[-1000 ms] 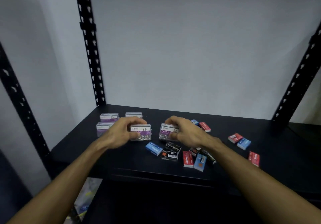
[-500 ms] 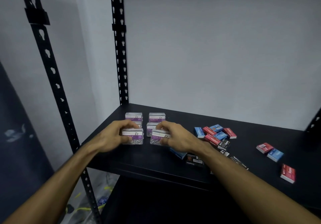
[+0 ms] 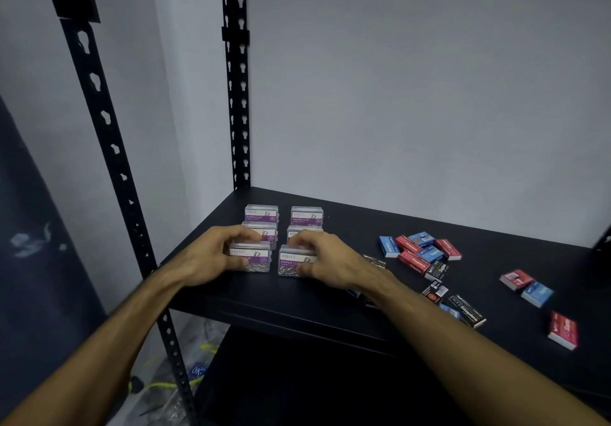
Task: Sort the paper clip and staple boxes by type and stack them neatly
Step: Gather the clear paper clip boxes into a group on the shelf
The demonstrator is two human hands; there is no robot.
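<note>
Each hand holds a box: the left hand (image 3: pixel 211 257) grips one clear plastic paper clip box with a purple label (image 3: pixel 252 257), the right hand (image 3: pixel 325 260) its twin (image 3: pixel 291 262). A hard push toward 12 o'clock could bump the boxes behind (image 3: pixel 261 214).

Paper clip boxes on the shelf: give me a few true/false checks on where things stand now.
1. Each hand grips a front paper clip box: left hand, right hand. True.
2. The paper clip boxes form two columns. True.
3. The staple boxes are stacked neatly. False: they lie scattered to the right.
4. The shelf is white. False: black.
5. All staple boxes are red. False: also blue and black.
</note>
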